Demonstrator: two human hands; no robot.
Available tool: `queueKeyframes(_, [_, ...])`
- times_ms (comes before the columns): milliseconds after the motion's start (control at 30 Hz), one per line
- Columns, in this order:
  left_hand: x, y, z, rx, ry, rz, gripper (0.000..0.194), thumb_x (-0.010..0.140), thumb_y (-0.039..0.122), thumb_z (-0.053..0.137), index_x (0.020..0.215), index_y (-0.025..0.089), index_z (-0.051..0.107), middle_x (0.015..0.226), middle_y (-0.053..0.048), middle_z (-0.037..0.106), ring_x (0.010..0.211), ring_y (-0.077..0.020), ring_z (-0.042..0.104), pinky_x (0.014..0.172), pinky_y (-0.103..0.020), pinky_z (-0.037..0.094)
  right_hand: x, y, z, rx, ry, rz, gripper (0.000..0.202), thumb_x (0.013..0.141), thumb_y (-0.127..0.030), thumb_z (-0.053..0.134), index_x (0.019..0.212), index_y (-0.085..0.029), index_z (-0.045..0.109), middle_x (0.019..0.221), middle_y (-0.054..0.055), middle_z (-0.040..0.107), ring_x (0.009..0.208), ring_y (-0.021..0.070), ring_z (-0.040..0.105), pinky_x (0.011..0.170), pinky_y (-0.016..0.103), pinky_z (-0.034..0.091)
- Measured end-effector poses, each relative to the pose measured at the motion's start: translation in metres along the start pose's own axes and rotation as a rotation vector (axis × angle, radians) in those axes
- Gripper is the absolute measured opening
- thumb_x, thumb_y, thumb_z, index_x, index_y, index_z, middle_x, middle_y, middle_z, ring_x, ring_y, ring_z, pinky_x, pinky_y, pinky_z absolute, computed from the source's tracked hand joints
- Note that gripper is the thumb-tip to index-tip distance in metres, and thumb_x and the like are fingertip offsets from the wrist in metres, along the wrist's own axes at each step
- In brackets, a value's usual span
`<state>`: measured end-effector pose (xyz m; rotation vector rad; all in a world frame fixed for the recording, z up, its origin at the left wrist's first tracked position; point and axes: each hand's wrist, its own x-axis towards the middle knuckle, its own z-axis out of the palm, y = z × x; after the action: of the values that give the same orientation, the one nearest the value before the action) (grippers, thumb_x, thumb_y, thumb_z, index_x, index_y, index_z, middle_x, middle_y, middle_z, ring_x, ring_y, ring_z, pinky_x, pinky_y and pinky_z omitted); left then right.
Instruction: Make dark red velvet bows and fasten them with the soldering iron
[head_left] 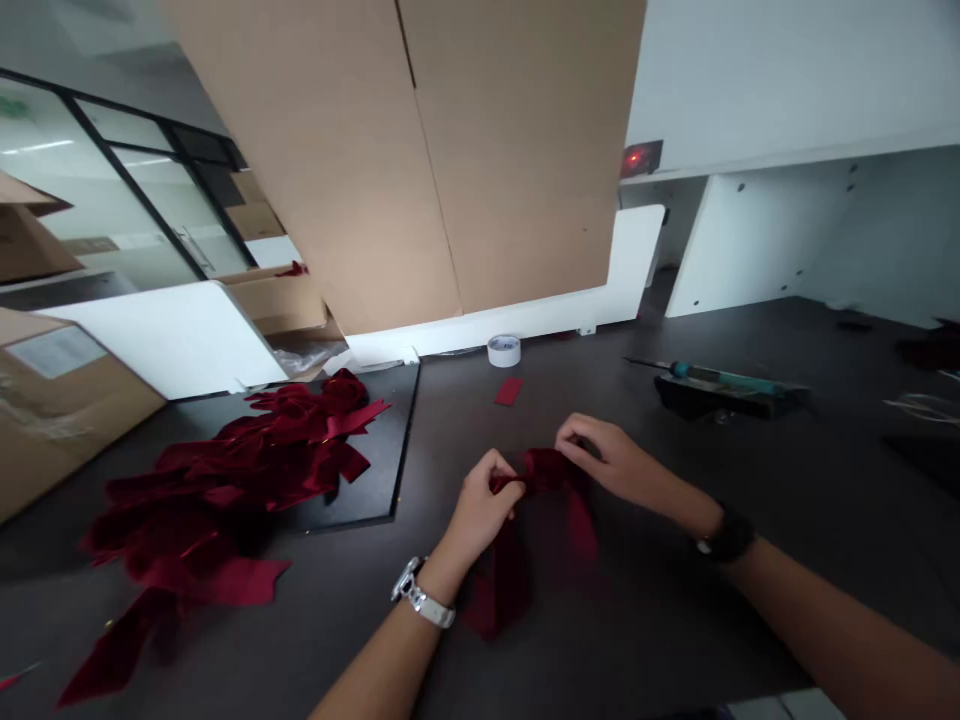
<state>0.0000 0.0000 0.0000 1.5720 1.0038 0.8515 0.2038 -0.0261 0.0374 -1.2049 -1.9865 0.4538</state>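
Observation:
A dark red velvet bow [546, 468] with long tails is held between both hands over the dark table. My left hand [484, 500], with a silver watch on its wrist, pinches the bow's left side. My right hand [600, 455], with a black band on its wrist, has thumb and fingertips closed on the bow's right loop. One tail hangs down below my left hand, another below the right loop. Beyond the hands lies a small red piece [508, 391], close to a white tape roll [504, 350].
A heap of red velvet bows [217, 480] covers part of a black board [381, 450] at left. A teal-handled tool [724, 380] rests on a dark object at right. Cardboard [480, 150] stands behind the table [600, 640]; a carton [67, 410] is far left.

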Motion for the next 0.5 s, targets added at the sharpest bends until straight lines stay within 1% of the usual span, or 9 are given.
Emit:
queueKeyframes(67, [0.000,-0.001,0.000,-0.004,0.004,0.009,0.013,0.070,0.023,0.054,0.070,0.018,0.043,0.058,0.007,0.045,0.043,-0.0051,0.043,0.045,-0.019,0.034,-0.010,-0.001,-0.010,-0.027,-0.087,0.059,0.023,0.094,-0.031,0.043,0.081,-0.017,0.055,0.081,0.005,0.058,0.073,0.0157,0.052,0.070,0.028,0.041])
queueKeyframes(133, [-0.001,-0.001,0.002,-0.011,-0.010,0.019,0.013,0.070,0.023,0.054,0.070,0.018,0.043,0.059,0.007,0.045,0.043,-0.0055,0.044,0.045,-0.019,0.034,-0.027,0.000,-0.018,-0.039,-0.159,0.122,0.025,0.094,-0.035,0.043,0.085,-0.017,0.057,0.086,0.007,0.061,0.078,0.0178,0.055,0.073,0.031,0.042])
queueKeyframes(200, [-0.003,-0.001,0.005,-0.017,-0.028,0.021,0.013,0.069,0.024,0.054,0.070,0.019,0.043,0.059,0.007,0.045,0.044,-0.0059,0.043,0.044,-0.019,0.034,-0.046,0.002,-0.026,-0.046,-0.210,0.188,0.026,0.093,-0.038,0.044,0.088,-0.018,0.059,0.090,0.008,0.062,0.082,0.0193,0.057,0.077,0.032,0.043])
queueKeyframes(267, [-0.004,0.000,0.007,-0.019,-0.044,0.016,0.013,0.069,0.025,0.054,0.070,0.019,0.043,0.058,0.007,0.045,0.045,-0.0065,0.043,0.044,-0.019,0.034,-0.066,0.004,-0.035,-0.058,-0.232,0.269,0.028,0.092,-0.041,0.044,0.088,-0.018,0.060,0.091,0.008,0.063,0.083,0.0201,0.058,0.078,0.033,0.044])
queueKeyframes(300, [-0.004,0.000,0.008,-0.017,-0.051,0.012,0.013,0.069,0.026,0.054,0.070,0.019,0.043,0.058,0.007,0.045,0.045,-0.0067,0.043,0.044,-0.019,0.034,-0.075,0.005,-0.039,-0.064,-0.223,0.310,0.029,0.092,-0.042,0.044,0.087,-0.018,0.060,0.091,0.008,0.063,0.083,0.0204,0.058,0.078,0.034,0.045])
queueKeyframes(367, [-0.003,-0.001,0.010,-0.017,-0.063,0.005,0.015,0.068,0.029,0.054,0.070,0.019,0.043,0.057,0.007,0.045,0.044,-0.0069,0.043,0.044,-0.019,0.033,-0.090,0.010,-0.049,-0.081,-0.156,0.394,0.032,0.090,-0.045,0.044,0.086,-0.019,0.061,0.089,0.008,0.064,0.083,0.0212,0.059,0.078,0.034,0.046])
queueKeyframes(433, [-0.002,-0.002,0.012,-0.025,-0.072,0.002,0.017,0.068,0.031,0.054,0.069,0.019,0.043,0.057,0.007,0.045,0.043,-0.0065,0.042,0.044,-0.019,0.031,-0.104,0.020,-0.059,-0.103,-0.034,0.479,0.034,0.088,-0.048,0.045,0.084,-0.019,0.062,0.088,0.008,0.065,0.082,0.0224,0.060,0.078,0.036,0.048])
queueKeyframes(500, [-0.002,-0.002,0.013,-0.030,-0.074,-0.005,0.019,0.067,0.033,0.055,0.067,0.019,0.043,0.055,0.007,0.044,0.041,-0.0062,0.042,0.044,-0.019,0.030,-0.116,0.036,-0.067,-0.120,0.129,0.564,0.035,0.083,-0.051,0.047,0.083,-0.020,0.062,0.089,0.010,0.066,0.084,0.0245,0.061,0.081,0.038,0.049])
